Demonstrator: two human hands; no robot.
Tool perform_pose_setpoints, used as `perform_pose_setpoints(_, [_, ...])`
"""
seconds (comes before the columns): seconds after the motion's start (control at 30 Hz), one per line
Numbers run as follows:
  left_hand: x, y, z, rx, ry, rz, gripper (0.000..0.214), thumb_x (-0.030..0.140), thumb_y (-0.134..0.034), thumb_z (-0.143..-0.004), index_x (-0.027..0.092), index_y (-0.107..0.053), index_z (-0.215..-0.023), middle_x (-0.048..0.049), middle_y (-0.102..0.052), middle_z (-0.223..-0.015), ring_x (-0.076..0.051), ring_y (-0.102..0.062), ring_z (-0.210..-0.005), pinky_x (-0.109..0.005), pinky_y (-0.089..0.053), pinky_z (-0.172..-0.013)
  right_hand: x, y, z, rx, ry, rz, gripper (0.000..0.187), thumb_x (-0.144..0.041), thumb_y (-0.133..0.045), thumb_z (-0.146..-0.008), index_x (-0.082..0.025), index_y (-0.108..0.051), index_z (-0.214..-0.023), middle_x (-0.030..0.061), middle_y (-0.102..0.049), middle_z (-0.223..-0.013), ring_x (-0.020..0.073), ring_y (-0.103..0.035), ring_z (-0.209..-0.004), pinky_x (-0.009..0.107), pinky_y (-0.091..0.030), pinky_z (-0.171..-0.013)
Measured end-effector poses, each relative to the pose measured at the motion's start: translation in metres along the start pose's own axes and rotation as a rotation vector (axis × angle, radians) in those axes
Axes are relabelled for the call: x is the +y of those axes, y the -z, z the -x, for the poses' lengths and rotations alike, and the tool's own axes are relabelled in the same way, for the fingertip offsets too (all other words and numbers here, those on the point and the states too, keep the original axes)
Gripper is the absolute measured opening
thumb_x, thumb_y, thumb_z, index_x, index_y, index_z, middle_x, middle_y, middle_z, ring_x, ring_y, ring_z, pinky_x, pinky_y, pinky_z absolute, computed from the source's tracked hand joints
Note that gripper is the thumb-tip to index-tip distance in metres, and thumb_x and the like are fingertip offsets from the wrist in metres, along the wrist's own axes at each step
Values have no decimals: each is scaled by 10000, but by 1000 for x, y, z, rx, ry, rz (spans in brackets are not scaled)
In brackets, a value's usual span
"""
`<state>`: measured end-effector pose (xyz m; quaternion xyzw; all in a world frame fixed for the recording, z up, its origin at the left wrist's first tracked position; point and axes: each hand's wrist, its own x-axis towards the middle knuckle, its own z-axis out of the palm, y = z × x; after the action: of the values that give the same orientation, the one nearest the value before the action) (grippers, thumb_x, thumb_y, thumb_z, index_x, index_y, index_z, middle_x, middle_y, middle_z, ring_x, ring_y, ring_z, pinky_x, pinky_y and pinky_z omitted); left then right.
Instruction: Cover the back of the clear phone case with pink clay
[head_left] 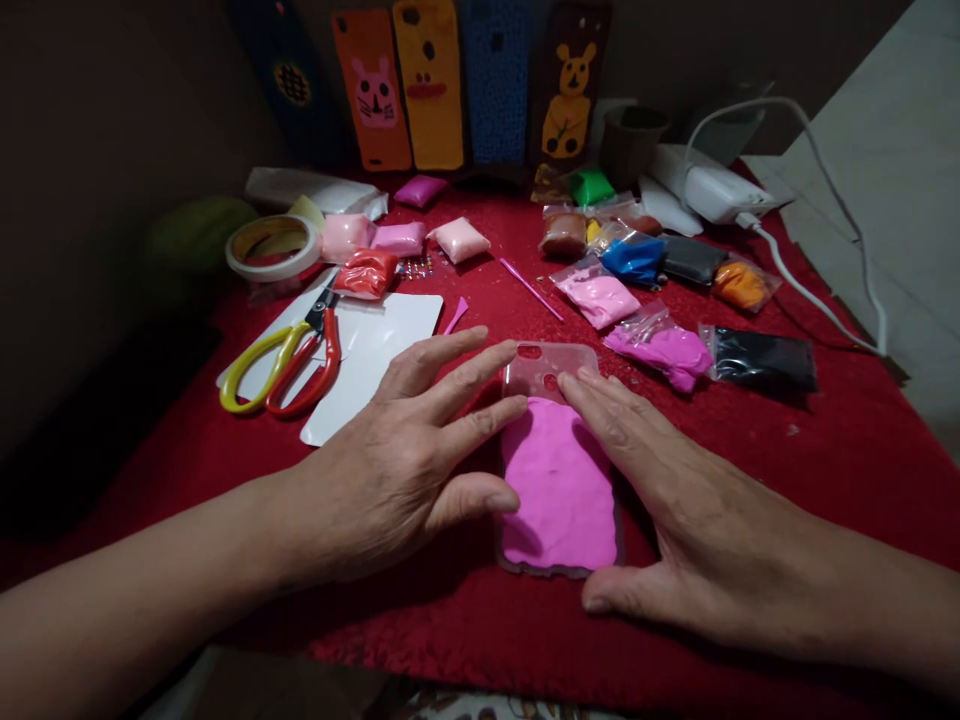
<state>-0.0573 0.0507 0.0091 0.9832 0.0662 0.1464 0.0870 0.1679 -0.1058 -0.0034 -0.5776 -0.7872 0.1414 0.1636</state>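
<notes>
A clear phone case [553, 362] lies on the red cloth [787, 470], its lower part covered by a flat sheet of bright pink clay [559, 485]. My left hand [409, 460] rests to the left of the case, fingers spread and stretched out, the fingertips touching its left edge. My right hand [660, 490] lies flat along the right edge, fingers together and straight, the tips on the upper end of the clay. Neither hand holds anything.
Left of the hands, scissors with yellow and red handles [289, 362] lie on white sheets [375, 360], with a tape roll [274, 246] behind. Several bagged clay lumps [660, 345] are scattered behind and to the right. Decorated phone cases [431, 85] lean on the wall. A white charger [705, 185] trails its cable to the right.
</notes>
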Motion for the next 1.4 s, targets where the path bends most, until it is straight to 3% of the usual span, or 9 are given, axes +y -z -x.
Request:
perform_pose_setpoints(0.3, [4,-15,-5,-1,21,-101,680,620,-384,-949,91,-580,-1329,-196,-444,-1531,-374,-304,-1450,-595,-283,-1175,0,-1,1,4,9,25,1167,-475,-760,-776,-142,-10,-1607,78,-43,-1696,273,-58,-1552,469,-229,-1209])
perform_pose_setpoints(0.5, [2,-7,-4,33,6,-33,652,595,-389,-969,95,-556,-1353,-194,-435,-1527,-350,-288,-1451,-569,-293,-1169,-1,0,0,10,3,35,1183,-479,-764,-771,-143,4,-1606,96,-76,-1691,271,-89,-1548,464,-248,-1200])
perform_pose_setpoints(0.57, [-1,-1,-4,101,26,-15,499,449,-430,-1014,82,-579,-1316,-186,-549,-1401,-312,-399,-1356,-511,-375,-1113,-1,1,1,7,9,55,1156,-480,-753,-781,-129,-22,-1605,100,-71,-1691,273,-78,-1548,463,-252,-1196])
perform_pose_setpoints(0.63, [-4,4,-5,185,52,-38,303,228,-477,-1008,65,-633,-1211,-150,-658,-1162,-255,-532,-1125,-421,-475,-964,0,1,2,3,18,78,1102,-468,-733,-801,-117,-64,-1603,97,-74,-1690,269,-69,-1549,459,-250,-1194])
perform_pose_setpoints(0.7, [-5,5,-7,226,66,-61,239,71,-486,-957,59,-668,-1112,-108,-667,-963,-209,-546,-911,-351,-493,-799,0,2,2,-1,23,97,1068,-464,-718,-813,-114,-87,-1601,92,-77,-1690,266,-67,-1550,460,-244,-1193])
perform_pose_setpoints(0.97, [13,0,-2,74,79,-71,290,43,-449,-926,62,-721,-1024,-116,-633,-856,-236,-509,-807,-379,-466,-687,0,2,2,9,33,111,1062,-494,-709,-808,-107,-113,-1597,112,-130,-1683,270,-110,-1547,465,-275,-1182])
perform_pose_setpoints(1.17, [39,-11,11,-47,133,-236,366,63,-460,-887,13,-628,-1208,-120,-582,-886,-261,-454,-784,-446,-428,-697,0,1,2,15,38,100,1045,-474,-707,-815,-110,-116,-1596,109,-135,-1684,281,-118,-1547,466,-263,-1198])
perform_pose_setpoints(1.4, [46,-16,15,-55,111,-313,422,103,-440,-911,-25,-538,-1301,-125,-575,-915,-266,-426,-822,-455,-411,-763,-1,2,1,10,38,81,1035,-454,-699,-824,-127,-97,-1599,149,-174,-1672,336,-165,-1529,527,-334,-1167])
